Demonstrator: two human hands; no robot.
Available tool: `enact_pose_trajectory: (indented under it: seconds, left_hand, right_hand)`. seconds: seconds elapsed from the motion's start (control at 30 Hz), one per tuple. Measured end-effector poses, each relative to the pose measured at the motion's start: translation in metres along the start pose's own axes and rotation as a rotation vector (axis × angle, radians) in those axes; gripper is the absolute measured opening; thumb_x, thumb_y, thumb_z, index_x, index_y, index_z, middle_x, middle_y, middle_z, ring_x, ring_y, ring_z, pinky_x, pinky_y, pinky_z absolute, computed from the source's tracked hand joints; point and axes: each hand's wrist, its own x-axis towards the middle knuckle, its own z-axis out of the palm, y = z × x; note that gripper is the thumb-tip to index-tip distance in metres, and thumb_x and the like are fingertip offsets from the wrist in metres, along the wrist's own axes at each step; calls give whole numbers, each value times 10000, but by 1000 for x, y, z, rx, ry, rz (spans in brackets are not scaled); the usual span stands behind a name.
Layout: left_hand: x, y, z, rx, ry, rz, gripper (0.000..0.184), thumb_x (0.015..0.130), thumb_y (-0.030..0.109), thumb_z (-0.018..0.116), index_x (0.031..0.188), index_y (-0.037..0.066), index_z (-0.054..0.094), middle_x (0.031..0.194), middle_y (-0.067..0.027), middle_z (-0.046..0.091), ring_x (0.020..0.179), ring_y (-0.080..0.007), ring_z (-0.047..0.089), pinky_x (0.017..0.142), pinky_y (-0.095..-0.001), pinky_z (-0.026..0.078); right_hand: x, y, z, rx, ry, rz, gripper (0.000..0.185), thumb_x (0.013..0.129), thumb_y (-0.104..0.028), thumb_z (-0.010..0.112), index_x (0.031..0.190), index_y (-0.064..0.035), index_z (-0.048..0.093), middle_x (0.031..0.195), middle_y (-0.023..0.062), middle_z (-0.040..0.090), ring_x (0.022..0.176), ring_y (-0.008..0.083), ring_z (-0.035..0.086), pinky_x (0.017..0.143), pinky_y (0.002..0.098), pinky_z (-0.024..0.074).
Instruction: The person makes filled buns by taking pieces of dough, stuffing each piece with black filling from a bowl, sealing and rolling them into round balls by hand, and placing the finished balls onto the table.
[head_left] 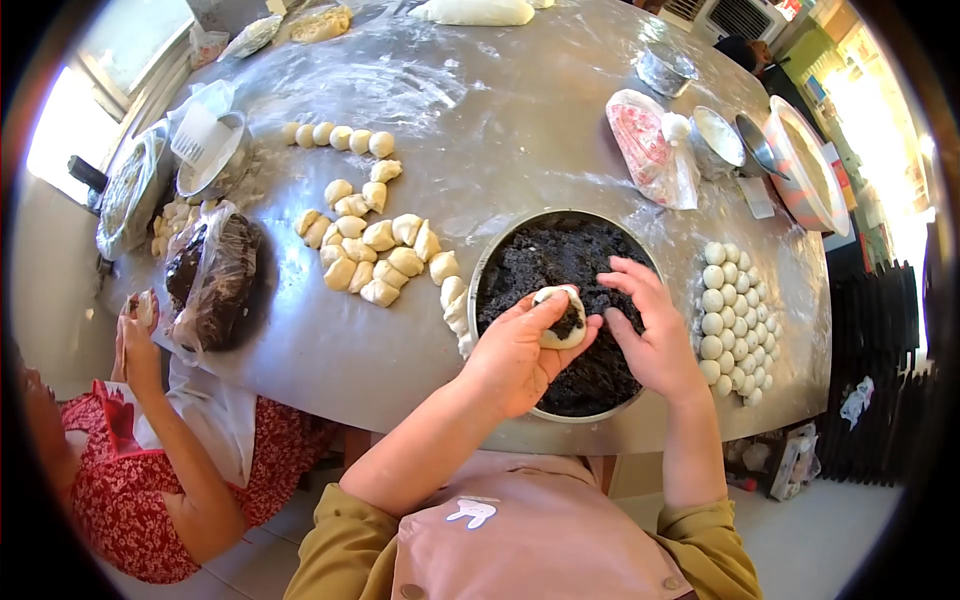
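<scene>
A round piece of dough (557,335) with dark filling in its middle rests in my left hand (520,350), the fingers and thumb curled about its edge. Beside it my right hand (652,325) hovers with fingers apart, holding nothing I can see. Both hands are over a round metal bowl (478,262) of dark crumbly filling (560,250). To the left of the bowl lie many loose dough pieces (375,250), some in a row. Smooth white dough balls (735,320) sit grouped at the right.
A plastic-wrapped dark mass (215,275) lies at the left, near a co-worker's hands (140,330). Behind it are a bowl with a white scraper (200,135). A bag of red-and-white stuff (652,150), metal bowls (715,140) and a large basin (805,165) stand at the far right.
</scene>
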Motion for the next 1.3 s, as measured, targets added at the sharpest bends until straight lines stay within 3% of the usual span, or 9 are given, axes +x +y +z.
enact_pose_trajectory:
  seconds: [0.1, 0.13, 0.3, 0.43, 0.6, 0.7, 0.87, 1.2, 1.3]
  left_hand:
    - [-1, -3, 5, 61, -63, -30, 189, 966, 160, 486, 1096, 24, 503, 1032, -85, 562, 954, -215, 591, 864, -342, 512]
    - [7, -9, 0, 59, -134, -31, 201, 968, 180, 480, 1105, 35, 507, 1027, -79, 568, 934, -195, 586, 819, -323, 504]
    - [14, -28, 1, 121, -205, -31, 293, 965, 255, 495, 1180, 58, 470, 1026, -42, 579, 930, -139, 573, 777, -272, 479]
    - [15, -34, -7, 172, -268, 9, 261, 964, 180, 502, 1181, 52, 436, 914, -23, 551, 682, -72, 538, 597, -208, 474]
    - [17, -36, -11, 373, -245, 134, 252, 922, 53, 510, 1171, 24, 487, 1030, -45, 569, 943, -95, 529, 807, -227, 466]
    - [8, -36, -4, 410, -191, 110, 253, 921, 76, 519, 1171, 48, 488, 1041, -42, 562, 964, -93, 516, 836, -215, 444]
    - [5, -35, -1, -156, -381, -118, 240, 1002, 215, 411, 1172, 65, 489, 1131, -27, 518, 1053, -76, 450, 921, -218, 387]
    - [23, -47, -9, 452, -321, 389, 156, 948, 63, 454, 1052, 0, 553, 898, 22, 569, 833, -53, 497, 747, -216, 442]
    - [16, -59, -3, 481, -195, 513, 357, 950, 87, 439, 1285, -37, 442, 1256, -138, 527, 1148, -178, 497, 988, -307, 382]
  right_hand:
    - [-8, 4, 13, 331, -34, -92, 549, 844, -210, 615, 1321, -9, 431, 1384, 171, 415, 1294, 324, 384, 1072, 389, 296]
    - [-9, 2, 16, 210, -43, -172, 733, 833, -373, 615, 1366, 47, 338, 1417, 189, 375, 1330, 338, 333, 1097, 404, 245]
    - [-4, -13, 34, -44, 120, -229, 796, 883, -647, 371, 1308, 24, 419, 1326, 174, 485, 1328, 397, 321, 1087, 462, 239]
    - [-9, -18, 47, -55, 217, -221, 768, 915, -635, 270, 1253, 25, 468, 1273, 165, 522, 1323, 405, 330, 1076, 473, 258]
    - [-11, -19, 59, -96, 314, -276, 464, 1019, -338, 264, 1114, 32, 528, 1165, 157, 585, 1301, 444, 348, 1045, 483, 299]
    - [-16, -3, 69, 164, 370, -163, 443, 1021, -302, 275, 1057, 46, 547, 1181, 188, 569, 1323, 409, 334, 1038, 453, 316]
    - [-16, -7, 67, 280, 524, 65, 434, 1024, -242, 239, 1076, 55, 551, 1198, 179, 557, 1238, 288, 453, 937, 361, 413]
    - [-14, -26, 78, 82, 604, -32, 377, 1018, -207, 299, 1143, 70, 522, 1199, 151, 563, 1258, 302, 433, 999, 397, 387]
    - [-7, -17, 75, 528, 676, 206, 411, 1010, -232, 297, 1186, 74, 508, 1208, 140, 566, 1178, 279, 501, 971, 384, 420]
